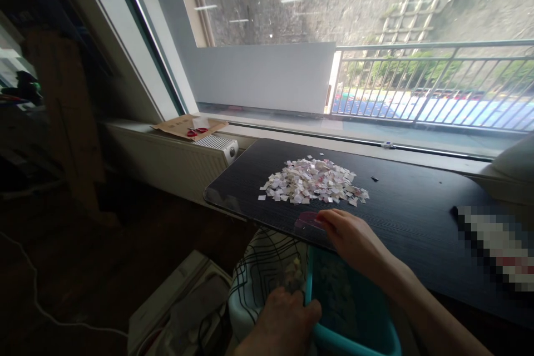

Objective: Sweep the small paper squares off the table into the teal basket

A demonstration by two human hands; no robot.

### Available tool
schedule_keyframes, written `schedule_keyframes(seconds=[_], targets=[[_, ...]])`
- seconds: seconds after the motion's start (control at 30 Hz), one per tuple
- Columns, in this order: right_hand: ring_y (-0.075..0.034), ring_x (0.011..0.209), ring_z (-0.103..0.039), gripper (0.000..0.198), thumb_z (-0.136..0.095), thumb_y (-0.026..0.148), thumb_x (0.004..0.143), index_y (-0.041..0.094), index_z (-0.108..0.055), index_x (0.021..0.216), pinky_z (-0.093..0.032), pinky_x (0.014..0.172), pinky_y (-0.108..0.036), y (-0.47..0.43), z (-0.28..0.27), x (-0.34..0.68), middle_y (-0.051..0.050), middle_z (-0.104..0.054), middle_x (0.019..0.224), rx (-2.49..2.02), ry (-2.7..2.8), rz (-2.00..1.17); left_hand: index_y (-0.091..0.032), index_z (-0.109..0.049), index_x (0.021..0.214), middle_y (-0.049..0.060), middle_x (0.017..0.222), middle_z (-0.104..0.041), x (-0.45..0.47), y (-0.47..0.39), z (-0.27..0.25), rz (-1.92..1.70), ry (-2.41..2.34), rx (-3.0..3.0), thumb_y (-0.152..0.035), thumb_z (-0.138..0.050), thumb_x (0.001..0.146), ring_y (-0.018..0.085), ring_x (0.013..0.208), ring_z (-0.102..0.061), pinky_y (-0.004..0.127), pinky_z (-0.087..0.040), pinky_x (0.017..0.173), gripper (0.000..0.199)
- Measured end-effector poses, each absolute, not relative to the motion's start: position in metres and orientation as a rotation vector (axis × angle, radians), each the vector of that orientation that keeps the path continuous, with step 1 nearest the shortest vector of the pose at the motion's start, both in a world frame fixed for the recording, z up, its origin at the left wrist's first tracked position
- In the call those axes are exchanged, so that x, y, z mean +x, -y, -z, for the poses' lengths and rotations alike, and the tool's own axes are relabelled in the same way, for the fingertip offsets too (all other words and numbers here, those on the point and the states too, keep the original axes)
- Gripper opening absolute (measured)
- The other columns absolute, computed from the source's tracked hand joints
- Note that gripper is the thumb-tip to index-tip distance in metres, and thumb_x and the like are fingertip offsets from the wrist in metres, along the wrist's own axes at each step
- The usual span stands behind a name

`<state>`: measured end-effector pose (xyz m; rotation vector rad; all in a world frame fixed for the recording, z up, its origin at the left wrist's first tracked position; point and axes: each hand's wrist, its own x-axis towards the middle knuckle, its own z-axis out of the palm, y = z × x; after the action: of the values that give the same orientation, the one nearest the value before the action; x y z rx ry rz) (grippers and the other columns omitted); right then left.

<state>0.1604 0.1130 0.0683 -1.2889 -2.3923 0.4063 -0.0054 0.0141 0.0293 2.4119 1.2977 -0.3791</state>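
Scraps (315,181) lie heaped on the tabletop (413,206), at 11 o'clock from the right hand (344,228), whose grip pinches a pink sheet (307,219). The bin (314,283) sits at that hand's 6 o'clock. The left hand (286,311) meets the bin's 9 o'clock rim; I cannot tell its grip. Scissors (197,132) lie at the scraps' 10 o'clock.

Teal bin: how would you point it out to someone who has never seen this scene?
Start at the black table by the window. In the picture, below its near edge and the right hand, is an open-topped teal bin, with the left hand at its rim. Its plain, solid teal sets it apart from the black-lined pale cloth beside it.
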Motion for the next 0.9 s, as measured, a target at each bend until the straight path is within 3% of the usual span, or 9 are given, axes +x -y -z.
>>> schedule_keyframes(seconds=[0.13,0.47,0.67,0.9], targets=[[-0.015,0.077,-0.058,0.025,-0.04,0.019,0.091,0.019,-0.063,0.1,-0.042,0.068,-0.025,-0.096,-0.07,0.158,-0.004,-0.065,0.088,-1.185,2.436,-0.49,-0.017,-0.055,0.102,0.01,0.093,-0.064,-0.004,-0.014,-0.03,0.377,-1.301,2.405,-0.013,-0.056,0.078,0.03,0.085,-0.062,0.043,-0.049,0.076,0.024],[-0.016,0.079,-0.059,0.025,-0.04,0.021,0.091,0.021,-0.063,0.102,-0.042,0.068,-0.024,-0.102,-0.069,0.164,-0.004,-0.066,0.091,-1.193,2.4,-0.481,-0.018,-0.056,0.1,0.01,0.095,-0.064,-0.003,-0.013,-0.031,0.388,-1.325,2.412,-0.015,-0.057,0.079,0.029,0.084,-0.063,0.042,-0.049,0.076,0.021],[-0.021,0.083,-0.062,0.029,-0.038,0.022,0.09,0.018,-0.063,0.104,-0.042,0.069,-0.028,-0.14,-0.064,0.202,-0.008,-0.067,0.1,-1.552,2.167,-0.134,-0.018,-0.056,0.099,0.01,0.094,-0.065,-0.002,-0.016,-0.02,0.406,-1.314,2.473,-0.018,-0.056,0.081,0.028,0.079,-0.064,0.041,-0.051,0.071,0.018],[-0.017,0.077,-0.061,0.027,-0.038,0.024,0.09,0.019,-0.064,0.098,-0.041,0.065,-0.025,-0.129,-0.069,0.205,-0.006,-0.068,0.092,-1.476,2.277,-0.21,-0.02,-0.055,0.098,0.008,0.092,-0.065,-0.003,-0.017,-0.016,0.421,-1.341,2.463,-0.016,-0.059,0.077,0.027,0.078,-0.064,0.039,-0.05,0.071,0.021]])
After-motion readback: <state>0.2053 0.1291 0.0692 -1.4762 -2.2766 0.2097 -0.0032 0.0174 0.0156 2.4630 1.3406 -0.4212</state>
